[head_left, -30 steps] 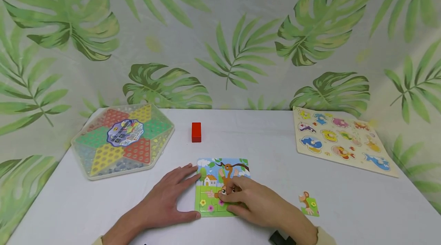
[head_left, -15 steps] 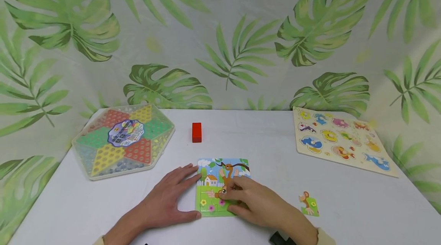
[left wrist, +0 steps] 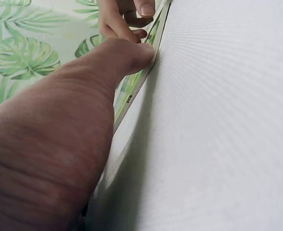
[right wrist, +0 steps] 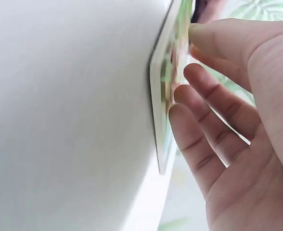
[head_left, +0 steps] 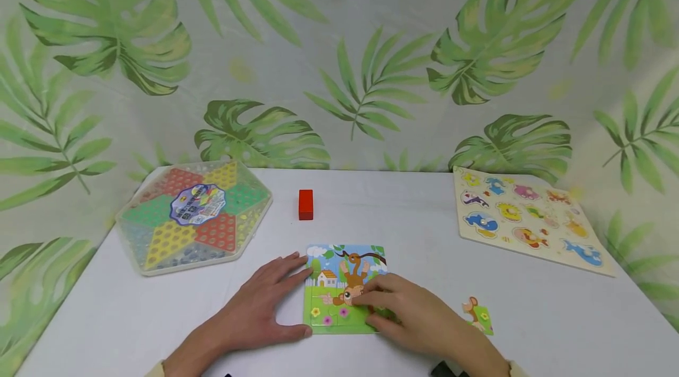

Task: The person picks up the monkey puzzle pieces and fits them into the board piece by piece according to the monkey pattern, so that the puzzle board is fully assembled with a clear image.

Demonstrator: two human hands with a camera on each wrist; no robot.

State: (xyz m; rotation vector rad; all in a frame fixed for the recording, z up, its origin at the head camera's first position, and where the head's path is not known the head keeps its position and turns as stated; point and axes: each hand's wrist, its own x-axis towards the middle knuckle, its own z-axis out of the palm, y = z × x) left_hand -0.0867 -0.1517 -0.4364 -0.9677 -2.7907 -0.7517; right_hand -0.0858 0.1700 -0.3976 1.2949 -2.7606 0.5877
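A square jigsaw puzzle (head_left: 330,296) with a monkey hanging from a branch lies flat on the white table in the head view. My left hand (head_left: 261,305) rests along its left side, fingers spread, with fingertips and thumb at the edge. Over the lower right part is my right hand (head_left: 414,313), its index fingertip at the monkey's face and its thumb close to the bottom border. In the right wrist view the loosely bent fingers (right wrist: 189,127) touch the picture and pinch nothing visible. The hand hides the puzzle's lower right corner. One loose piece (head_left: 481,316) lies right of the puzzle, partly behind the right forearm.
A red block (head_left: 306,205) stands behind the puzzle. The hexagonal Chinese checkers box (head_left: 214,230) is at the back left. At the back right lies a wooden sea-animal board (head_left: 498,238). A black object (head_left: 444,370) shows beside the right forearm at the front edge.
My right hand has slid slightly right and away from the monkey's face, uncovering more of it. The left hand stays at the puzzle's edge. The whole view has shifted a little.
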